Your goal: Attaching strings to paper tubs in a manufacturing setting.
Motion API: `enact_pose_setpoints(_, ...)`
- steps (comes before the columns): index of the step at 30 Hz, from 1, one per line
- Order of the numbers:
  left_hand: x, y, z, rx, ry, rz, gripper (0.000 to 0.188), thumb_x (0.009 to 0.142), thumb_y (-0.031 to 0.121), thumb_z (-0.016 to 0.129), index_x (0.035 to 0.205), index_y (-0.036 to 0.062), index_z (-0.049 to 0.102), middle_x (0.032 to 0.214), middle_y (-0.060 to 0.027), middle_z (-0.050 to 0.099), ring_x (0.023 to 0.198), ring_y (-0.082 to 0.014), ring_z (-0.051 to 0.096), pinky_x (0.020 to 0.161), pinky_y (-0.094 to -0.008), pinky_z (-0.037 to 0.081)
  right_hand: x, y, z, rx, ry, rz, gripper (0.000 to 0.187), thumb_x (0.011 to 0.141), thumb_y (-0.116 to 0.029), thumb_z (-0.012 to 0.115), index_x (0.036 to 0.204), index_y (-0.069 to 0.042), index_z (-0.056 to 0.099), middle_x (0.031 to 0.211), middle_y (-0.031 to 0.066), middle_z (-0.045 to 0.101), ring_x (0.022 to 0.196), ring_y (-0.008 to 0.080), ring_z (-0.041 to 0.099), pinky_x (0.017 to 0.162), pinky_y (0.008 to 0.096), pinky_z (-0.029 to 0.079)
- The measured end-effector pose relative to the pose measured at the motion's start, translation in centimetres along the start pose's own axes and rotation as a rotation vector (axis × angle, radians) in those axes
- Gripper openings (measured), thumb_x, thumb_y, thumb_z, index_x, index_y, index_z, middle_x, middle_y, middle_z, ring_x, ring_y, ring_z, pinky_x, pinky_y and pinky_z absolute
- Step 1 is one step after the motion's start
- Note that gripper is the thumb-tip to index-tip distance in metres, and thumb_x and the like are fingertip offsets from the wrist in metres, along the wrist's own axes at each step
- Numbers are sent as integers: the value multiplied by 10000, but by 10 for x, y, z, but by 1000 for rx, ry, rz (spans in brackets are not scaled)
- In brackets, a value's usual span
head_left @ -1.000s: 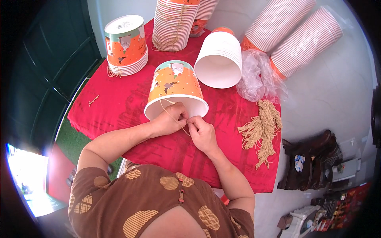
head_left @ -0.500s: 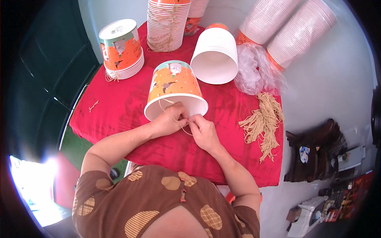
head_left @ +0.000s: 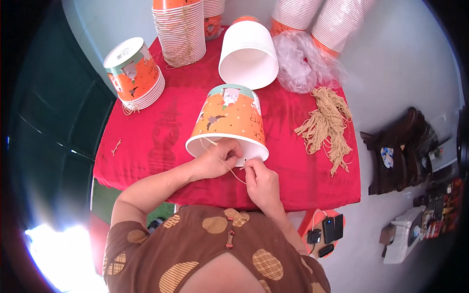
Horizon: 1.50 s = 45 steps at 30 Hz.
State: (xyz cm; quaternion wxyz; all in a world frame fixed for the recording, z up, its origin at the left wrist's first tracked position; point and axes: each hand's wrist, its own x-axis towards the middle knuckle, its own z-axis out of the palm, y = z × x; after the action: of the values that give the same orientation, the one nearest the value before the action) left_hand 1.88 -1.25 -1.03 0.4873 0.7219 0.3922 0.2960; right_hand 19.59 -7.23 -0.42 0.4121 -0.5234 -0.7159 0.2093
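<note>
An orange paper bucket (head_left: pixel 229 119) with a green band and bat pictures lies tipped on the red cloth, its white mouth toward me. My left hand (head_left: pixel 219 158) reaches into that mouth, fingers curled; what they grip inside is hidden. A thin tan cord (head_left: pixel 207 141) is fixed at the left of the rim and loops across the left hand toward the right one. At the right lower rim, beside a small dark hole, my right hand (head_left: pixel 263 183) pinches with thumb and forefinger. A short cord end shows at these fingertips.
A bunch of tan cords (head_left: pixel 326 124) lies at right. Behind stand a white-mouthed bucket (head_left: pixel 249 66), crumpled clear plastic (head_left: pixel 298 61) and tall bucket stacks (head_left: pixel 181 36). Several nested buckets (head_left: pixel 134 75) stand upside down at left. A red stool (head_left: pixel 308 222) holds black devices below the table edge.
The view has shifted, showing the stool at lower right. My right hand has drawn apart from my left, moving to the right end of the bucket's lower rim. My left hand sits deeper inside.
</note>
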Motion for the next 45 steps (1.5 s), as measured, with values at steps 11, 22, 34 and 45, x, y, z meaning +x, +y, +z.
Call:
enact_pose_setpoints(11, -4, 16, -2, 51, -47, 122, 111, 755, -27, 667, 812, 6, 578, 948, -71, 540, 721, -156, 567, 609, -272, 470, -8, 2, 10, 59, 83, 30, 56, 892, -80, 592, 899, -36, 558, 687, 190, 627, 628, 376, 643, 524, 462, 484)
enact_pose_setpoints(22, -4, 22, -2, 115, -90, 136, 133, 760, -36, 685, 793, 8, 564, 992, -78, 542, 799, -181, 573, 643, -300, 474, -8, 4, 11, 73, 102, 46, 66, 895, -99, 592, 906, -43, 559, 689, 187, 633, 630, 374, 647, 524, 465, 489)
enact_pose_setpoints(34, -3, 17, -1, 195, -34, 170, 94, 766, -42, 639, 776, 5, 559, 930, -91, 587, 816, -236, 604, 680, -329, 483, -13, 2, 8, 76, 130, -6, 75, 878, -78, 613, 911, -35, 561, 734, 185, 648, 640, 359, 652, 530, 445, 500)
enact_pose_setpoints(45, -2, 18, 1, 208, 36, 51, 79, 784, -32, 607, 763, -11, 534, 828, -96, 588, 727, -212, 588, 639, -316, 474, -20, 6, -3, -21, 46, -8, 109, 847, -72, 624, 929, -24, 569, 670, 180, 632, 596, 357, 642, 520, 457, 501)
